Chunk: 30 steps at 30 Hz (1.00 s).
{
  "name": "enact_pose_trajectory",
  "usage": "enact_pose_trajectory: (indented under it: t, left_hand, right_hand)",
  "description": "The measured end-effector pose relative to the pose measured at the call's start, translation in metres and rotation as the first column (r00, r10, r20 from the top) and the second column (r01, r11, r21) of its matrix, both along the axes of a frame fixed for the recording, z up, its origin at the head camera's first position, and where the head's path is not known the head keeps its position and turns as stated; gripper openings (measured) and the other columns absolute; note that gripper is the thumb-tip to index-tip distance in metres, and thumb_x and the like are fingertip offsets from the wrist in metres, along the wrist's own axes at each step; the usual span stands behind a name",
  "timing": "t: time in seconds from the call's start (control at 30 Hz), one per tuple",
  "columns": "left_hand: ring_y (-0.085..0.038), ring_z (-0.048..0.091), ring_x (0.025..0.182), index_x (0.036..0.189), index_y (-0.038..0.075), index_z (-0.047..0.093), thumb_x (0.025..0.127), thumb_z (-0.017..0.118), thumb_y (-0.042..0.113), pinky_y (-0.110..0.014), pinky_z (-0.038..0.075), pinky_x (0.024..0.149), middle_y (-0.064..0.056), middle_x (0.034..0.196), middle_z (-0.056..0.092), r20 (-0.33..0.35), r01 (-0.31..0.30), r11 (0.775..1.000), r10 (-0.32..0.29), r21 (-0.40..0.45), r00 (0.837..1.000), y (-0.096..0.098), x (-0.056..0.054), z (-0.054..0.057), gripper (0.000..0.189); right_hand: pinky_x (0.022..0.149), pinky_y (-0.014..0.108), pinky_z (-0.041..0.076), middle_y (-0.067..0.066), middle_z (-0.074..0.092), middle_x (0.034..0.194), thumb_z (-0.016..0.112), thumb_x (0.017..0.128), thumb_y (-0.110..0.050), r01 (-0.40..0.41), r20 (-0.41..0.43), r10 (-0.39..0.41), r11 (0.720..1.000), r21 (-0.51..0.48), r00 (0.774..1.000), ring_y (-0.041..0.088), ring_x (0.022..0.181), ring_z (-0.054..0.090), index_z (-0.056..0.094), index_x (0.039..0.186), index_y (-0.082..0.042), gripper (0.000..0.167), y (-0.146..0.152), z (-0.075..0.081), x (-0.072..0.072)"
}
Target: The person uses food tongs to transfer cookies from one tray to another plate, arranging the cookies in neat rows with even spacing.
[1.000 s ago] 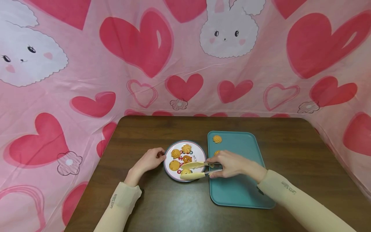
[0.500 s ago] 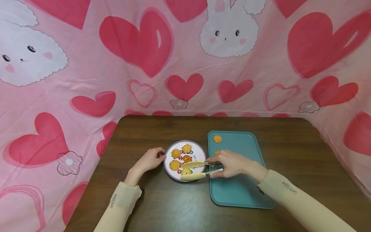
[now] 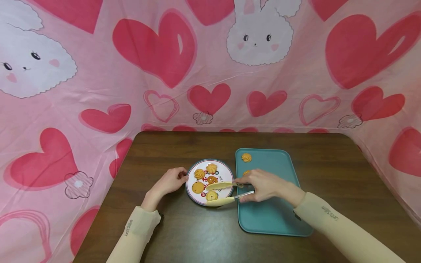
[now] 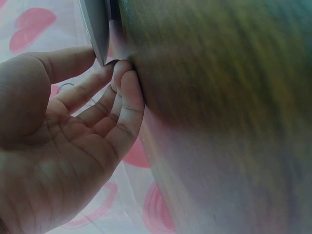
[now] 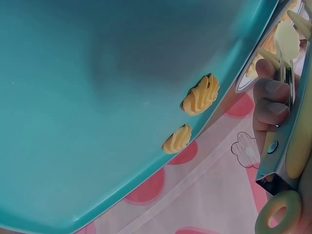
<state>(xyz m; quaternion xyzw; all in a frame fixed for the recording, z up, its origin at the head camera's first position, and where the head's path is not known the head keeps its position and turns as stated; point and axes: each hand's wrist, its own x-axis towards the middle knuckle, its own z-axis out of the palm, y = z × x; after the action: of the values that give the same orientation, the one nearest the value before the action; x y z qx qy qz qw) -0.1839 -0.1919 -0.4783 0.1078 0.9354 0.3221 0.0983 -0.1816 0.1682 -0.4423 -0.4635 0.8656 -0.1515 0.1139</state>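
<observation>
My left hand (image 3: 169, 180) pinches the left rim of a round white plate (image 3: 226, 173), thumb on top and fingers curled below. In my right hand (image 3: 264, 186) is a pair of tongs (image 3: 221, 185) with cream-coloured tips, reaching left over the plate. Between the spread tips, a ring-shaped cookie (image 3: 211, 195) lies on the plate's near side. A pretzel-shaped cookie (image 3: 212, 180), a round flat cookie (image 3: 198, 187), a swirled cookie (image 3: 199, 174) and a flower-shaped cookie (image 3: 211, 168) share the plate. The right wrist view shows the tongs' pull ring (image 5: 279, 214) at the handle end.
A teal tray (image 3: 279, 164) lies right of the plate, under my right hand. Two swirled cookies, one farther (image 3: 246, 157) and one nearer (image 3: 246, 172), sit along its left edge. Both rest on a brown wooden table (image 3: 184, 233), with a pink heart-print cloth (image 3: 210, 73) behind.
The tongs' tips have spread wider, the near tip shifting toward me and off the ring-shaped cookie, which now shows more fully on the plate. My left hand stays in place.
</observation>
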Motion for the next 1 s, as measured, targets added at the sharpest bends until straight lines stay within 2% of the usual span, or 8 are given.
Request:
enact_pose_trajectory:
  t: [0.17,0.43,0.6,0.83,0.93,1.0]
  left_hand:
    - [-0.017,0.052,0.072,0.109,0.004,0.069,0.095,0.067,0.015,-0.033,0.044,0.067,-0.002,0.079,0.058,-0.007,0.001,1.0,-0.001,-0.002,1.0,0.0,0.0,0.0,0.018]
    - [-0.017,0.052,0.072,0.109,0.004,0.069,0.095,0.067,0.015,-0.033,0.044,0.067,-0.002,0.079,0.058,-0.009,0.006,1.0,-0.006,-0.003,1.0,0.0,-0.001,0.0,0.018]
    - [-0.017,0.052,0.073,0.11,0.004,0.068,0.095,0.067,0.015,-0.033,0.044,0.067,-0.002,0.08,0.057,0.001,0.001,1.0,-0.001,-0.006,1.0,0.0,-0.001,-0.001,0.018]
    - [-0.017,0.052,0.073,0.109,0.005,0.069,0.095,0.067,0.017,-0.033,0.044,0.067,-0.001,0.081,0.058,0.002,-0.004,1.0,0.004,-0.016,1.0,0.0,-0.001,-0.002,0.018]
    - [-0.017,0.052,0.073,0.109,0.005,0.069,0.095,0.067,0.017,-0.033,0.044,0.067,-0.001,0.08,0.058,0.005,-0.009,1.0,0.009,-0.02,1.0,0.0,-0.001,-0.002,0.018]
    - [-0.018,0.052,0.073,0.109,0.006,0.068,0.095,0.067,0.017,-0.033,0.044,0.067,-0.001,0.081,0.058,0.009,-0.01,1.0,0.01,-0.019,1.0,0.0,-0.001,-0.002,0.018]
  right_hand:
    - [0.059,0.023,0.043,-0.008,0.071,0.1,0.072,0.085,-0.055,-0.004,-0.021,0.004,1.0,-0.001,1.0,0.007,0.068,0.053,0.066,0.131,-0.014,0.063,0.0,-0.001,0.0]
    - [0.06,0.023,0.044,-0.008,0.069,0.097,0.072,0.085,-0.056,-0.001,-0.036,0.0,1.0,-0.024,0.999,0.009,0.071,0.056,0.065,0.132,-0.012,0.065,0.002,0.001,-0.002]
    - [0.066,0.025,0.049,-0.002,0.072,0.107,0.075,0.084,-0.051,0.005,-0.041,-0.008,0.998,-0.068,0.999,0.01,0.076,0.061,0.066,0.131,-0.01,0.063,0.007,0.006,-0.003]
    - [0.08,0.036,0.055,0.003,0.071,0.116,0.078,0.082,-0.049,0.046,-0.077,-0.054,0.994,-0.101,0.996,0.013,0.094,0.069,0.066,0.13,-0.005,0.066,0.02,0.014,-0.006]
    - [0.081,0.036,0.055,0.002,0.071,0.118,0.078,0.081,-0.053,0.084,-0.097,-0.094,0.991,-0.102,0.991,0.013,0.096,0.069,0.065,0.131,-0.006,0.07,0.028,0.018,-0.008]
    - [0.078,0.035,0.055,0.002,0.071,0.118,0.077,0.081,-0.055,0.104,-0.112,-0.117,0.988,-0.112,0.987,0.012,0.091,0.069,0.065,0.131,-0.006,0.072,0.033,0.02,-0.011]
